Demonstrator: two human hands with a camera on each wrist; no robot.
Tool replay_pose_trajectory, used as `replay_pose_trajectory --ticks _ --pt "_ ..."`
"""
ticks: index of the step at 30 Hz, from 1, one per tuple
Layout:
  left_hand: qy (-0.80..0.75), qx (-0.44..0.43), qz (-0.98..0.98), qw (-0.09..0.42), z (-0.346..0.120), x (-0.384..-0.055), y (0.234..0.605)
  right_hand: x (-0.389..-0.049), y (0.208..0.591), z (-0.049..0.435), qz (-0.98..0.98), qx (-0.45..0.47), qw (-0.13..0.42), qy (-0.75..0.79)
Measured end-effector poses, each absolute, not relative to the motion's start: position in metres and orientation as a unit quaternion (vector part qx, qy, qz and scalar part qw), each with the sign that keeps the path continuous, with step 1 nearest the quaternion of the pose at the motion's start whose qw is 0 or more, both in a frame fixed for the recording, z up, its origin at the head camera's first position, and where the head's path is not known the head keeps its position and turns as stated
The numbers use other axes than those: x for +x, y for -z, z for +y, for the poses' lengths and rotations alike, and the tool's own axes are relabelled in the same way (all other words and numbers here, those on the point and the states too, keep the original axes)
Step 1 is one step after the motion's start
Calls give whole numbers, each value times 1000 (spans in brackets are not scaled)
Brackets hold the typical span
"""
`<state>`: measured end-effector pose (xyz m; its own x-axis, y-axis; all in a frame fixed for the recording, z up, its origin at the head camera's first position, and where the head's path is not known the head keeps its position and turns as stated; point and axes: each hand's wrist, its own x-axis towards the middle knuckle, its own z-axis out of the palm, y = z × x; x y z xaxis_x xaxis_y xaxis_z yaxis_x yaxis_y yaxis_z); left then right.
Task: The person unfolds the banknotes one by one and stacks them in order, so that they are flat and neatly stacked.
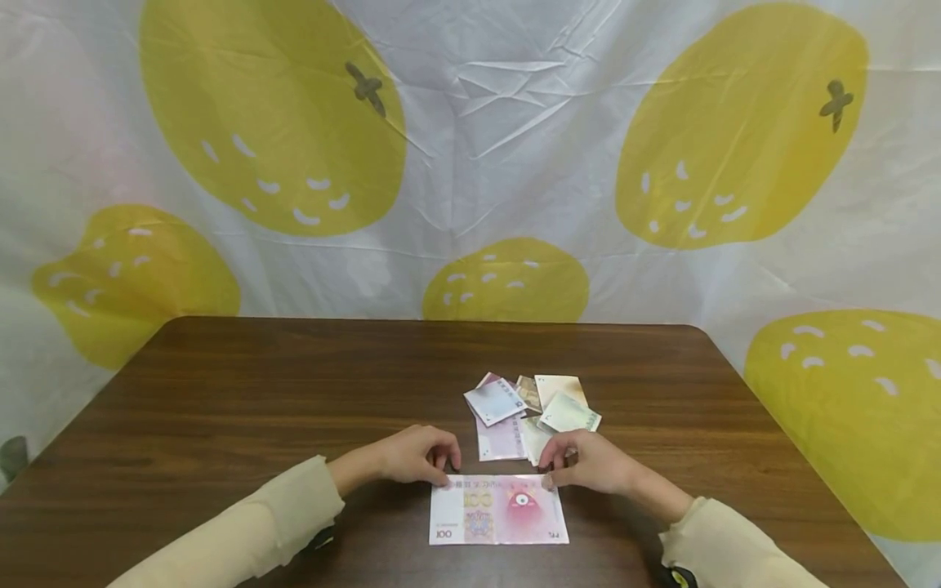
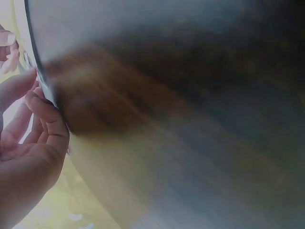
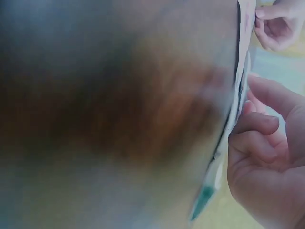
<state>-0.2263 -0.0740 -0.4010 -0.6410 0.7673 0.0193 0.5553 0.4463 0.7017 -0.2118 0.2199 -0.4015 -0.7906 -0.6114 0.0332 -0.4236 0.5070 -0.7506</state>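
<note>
A pink play banknote (image 1: 497, 531) lies flat on the table, marked 100 and printed with a one-eyed cartoon figure. A crease runs down its middle. At its far left corner, my left hand (image 1: 415, 454) holds the edge, thumb on the paper and fingers curled just beyond it. My right hand (image 1: 595, 465) does likewise near the far right corner. Both hands also show from the side in the wrist views, the left hand (image 2: 35, 143) and the right hand (image 3: 267, 157), fingers bent close to the tabletop.
Beyond the hands lies a loose pile of folded notes: a bluish note (image 1: 496, 401), a purple note (image 1: 502, 441), a green note (image 1: 570, 412) and a tan note (image 1: 560, 387). The brown wooden table (image 1: 294, 376) ends at a lemon-print curtain (image 1: 507, 188).
</note>
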Motion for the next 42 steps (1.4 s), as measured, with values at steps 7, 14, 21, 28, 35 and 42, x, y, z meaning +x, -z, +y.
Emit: replay_pose_trajectory --ticks 7,14,21,28,35,42 --pt "-377 397 830 106 -74 -236 399 -224 384 232 858 -267 80 431" --pt "-408 347 841 73 -63 -248 394 -242 380 254 868 -197 60 453" --pt "-445 324 832 75 -46 -252 392 -256 388 271 883 -145 51 444" --pt "-429 332 838 62 -28 -257 391 -262 393 278 892 -99 71 435" --pt "-415 322 847 80 -4 -263 389 -262 391 281 895 -81 98 428" --pt "-414 291 857 92 19 -266 389 -260 394 283 896 -77 103 425"
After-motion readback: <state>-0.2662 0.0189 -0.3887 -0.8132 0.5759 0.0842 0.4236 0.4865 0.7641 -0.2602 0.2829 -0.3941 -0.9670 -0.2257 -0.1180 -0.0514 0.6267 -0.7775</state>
